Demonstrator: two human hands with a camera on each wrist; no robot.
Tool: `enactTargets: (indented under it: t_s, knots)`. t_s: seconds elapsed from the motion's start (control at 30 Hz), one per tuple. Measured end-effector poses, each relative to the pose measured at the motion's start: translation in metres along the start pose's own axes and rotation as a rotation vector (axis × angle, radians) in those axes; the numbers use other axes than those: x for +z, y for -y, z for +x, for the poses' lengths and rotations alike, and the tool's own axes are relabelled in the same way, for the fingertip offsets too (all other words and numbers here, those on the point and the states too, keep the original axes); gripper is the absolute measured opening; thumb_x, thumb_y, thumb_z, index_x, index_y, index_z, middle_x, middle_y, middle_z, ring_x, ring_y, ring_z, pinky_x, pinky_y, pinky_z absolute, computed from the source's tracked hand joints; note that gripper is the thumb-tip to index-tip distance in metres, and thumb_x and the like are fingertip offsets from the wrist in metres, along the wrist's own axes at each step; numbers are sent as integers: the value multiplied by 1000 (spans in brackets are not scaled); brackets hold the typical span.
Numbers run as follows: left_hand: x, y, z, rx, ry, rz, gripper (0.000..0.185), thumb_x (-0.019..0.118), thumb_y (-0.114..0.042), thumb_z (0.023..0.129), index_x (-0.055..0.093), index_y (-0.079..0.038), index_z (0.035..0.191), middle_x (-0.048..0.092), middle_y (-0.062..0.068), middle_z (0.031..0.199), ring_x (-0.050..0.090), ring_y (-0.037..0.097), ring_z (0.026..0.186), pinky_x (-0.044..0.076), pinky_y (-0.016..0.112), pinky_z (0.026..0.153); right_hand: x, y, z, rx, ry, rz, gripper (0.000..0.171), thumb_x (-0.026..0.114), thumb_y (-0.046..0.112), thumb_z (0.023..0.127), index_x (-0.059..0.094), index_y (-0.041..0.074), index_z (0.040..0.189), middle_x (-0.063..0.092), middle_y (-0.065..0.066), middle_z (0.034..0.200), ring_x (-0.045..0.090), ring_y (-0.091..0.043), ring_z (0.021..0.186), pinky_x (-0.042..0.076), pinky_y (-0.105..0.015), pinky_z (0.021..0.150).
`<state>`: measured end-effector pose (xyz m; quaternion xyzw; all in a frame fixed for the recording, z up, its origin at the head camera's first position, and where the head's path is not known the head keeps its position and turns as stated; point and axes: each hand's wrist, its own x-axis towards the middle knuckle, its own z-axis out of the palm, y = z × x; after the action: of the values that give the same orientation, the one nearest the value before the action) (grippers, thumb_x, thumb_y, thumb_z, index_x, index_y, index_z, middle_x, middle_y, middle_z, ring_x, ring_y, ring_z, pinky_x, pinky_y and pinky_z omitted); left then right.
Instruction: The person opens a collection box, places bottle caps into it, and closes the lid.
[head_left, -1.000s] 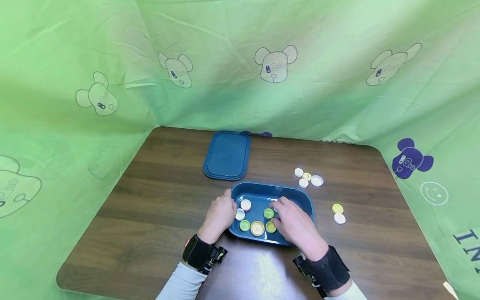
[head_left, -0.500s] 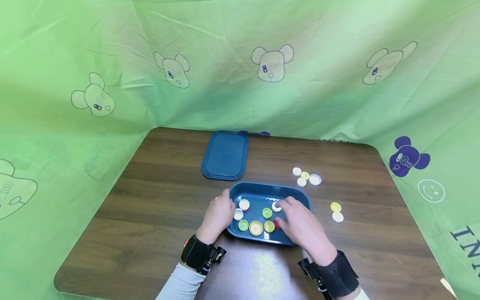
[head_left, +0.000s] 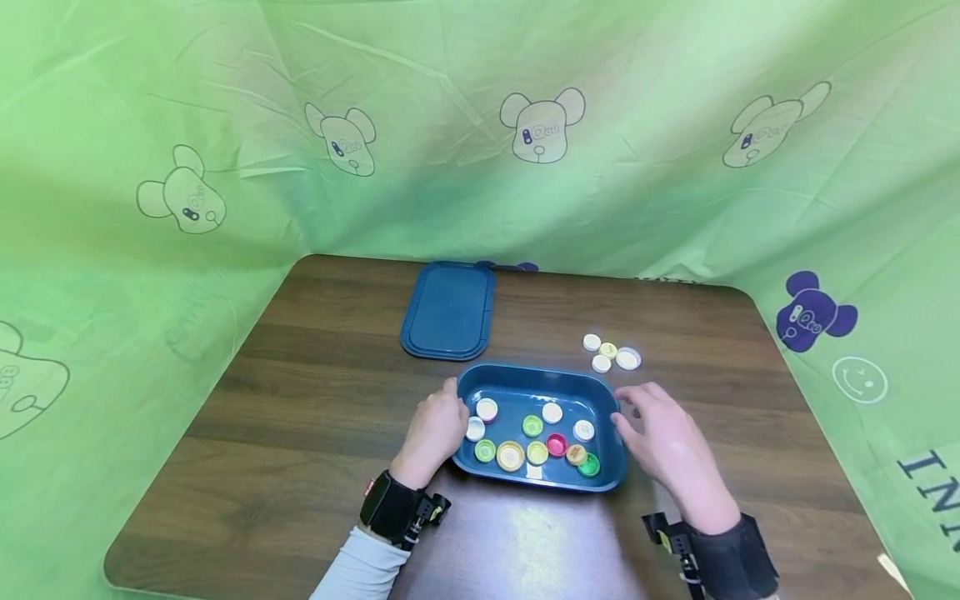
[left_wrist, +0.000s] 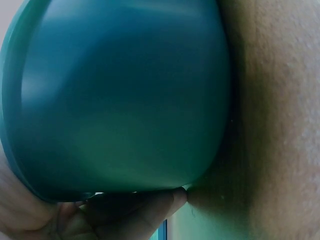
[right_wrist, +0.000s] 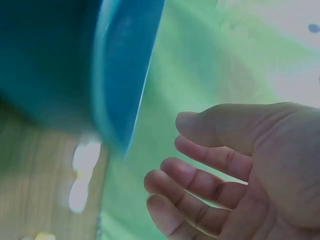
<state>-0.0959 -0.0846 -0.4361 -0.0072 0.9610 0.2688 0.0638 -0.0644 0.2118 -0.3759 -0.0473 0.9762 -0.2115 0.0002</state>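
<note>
A blue tray (head_left: 542, 370) sits near the table's front edge and holds several bottle caps, among them a white cap (head_left: 552, 412), a pink cap (head_left: 556, 444) and a yellow cap (head_left: 510, 456). My left hand (head_left: 442, 425) grips the tray's left rim, thumb at the far corner. In the left wrist view the tray wall (left_wrist: 115, 100) fills the frame, with fingers (left_wrist: 135, 215) curled under it. My right hand (head_left: 651, 423) hovers just right of the tray and holds nothing. The right wrist view shows its fingers (right_wrist: 200, 185) loosely spread beside the tray rim (right_wrist: 125, 75).
The blue lid (head_left: 448, 310) lies flat behind the tray. A small cluster of white and yellow caps (head_left: 609, 352) lies on the brown table (head_left: 300, 417) at the back right. Green printed cloth (head_left: 480, 125) walls in the table on three sides.
My right hand has left the tray and moved right, past its rim. More caps now show in the tray's right half. The left hand has kept its grip.
</note>
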Motion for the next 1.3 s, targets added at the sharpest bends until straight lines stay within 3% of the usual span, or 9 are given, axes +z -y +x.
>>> enactTargets:
  t_s: [0.1, 0.3, 0.57, 0.83, 1.3]
  knots:
    - [0, 0, 0, -4, 1, -6, 43, 53, -14, 103, 48, 8, 140, 66, 29, 119, 69, 39, 99, 58, 51, 83, -1, -20, 0, 42, -1, -14, 36, 72, 15, 92, 66, -1, 124, 62, -25, 120, 65, -38, 98, 57, -54, 77]
    - [-1, 0, -1, -18, 9, -12, 44, 52, -14, 103, 48, 8, 140, 65, 29, 120, 69, 39, 100, 58, 51, 84, 5, -57, 3, 114, 31, -48, 38, 69, 14, 93, 63, -6, 124, 58, -33, 122, 59, -48, 104, 51, -63, 84]
    - [-1, 0, -3, 3, -4, -21, 43, 52, -13, 103, 49, 9, 139, 66, 29, 118, 69, 40, 98, 58, 52, 82, 16, -85, 2, 155, 71, -83, 43, 70, 15, 90, 62, -11, 123, 56, -36, 121, 56, -53, 108, 47, -66, 89]
    - [0, 1, -1, 11, -27, -18, 43, 53, -12, 102, 49, 10, 139, 66, 30, 118, 70, 41, 97, 58, 52, 81, 21, -93, 6, 185, 83, -78, 48, 68, 15, 89, 58, -12, 127, 55, -35, 122, 55, -52, 108, 46, -67, 91]
    - [0, 0, -1, 7, -5, -9, 44, 53, -13, 102, 48, 10, 140, 66, 29, 119, 69, 41, 98, 57, 52, 83, 20, -98, 9, 237, 142, -99, 47, 69, 13, 90, 57, -13, 128, 54, -35, 123, 54, -52, 111, 45, -67, 92]
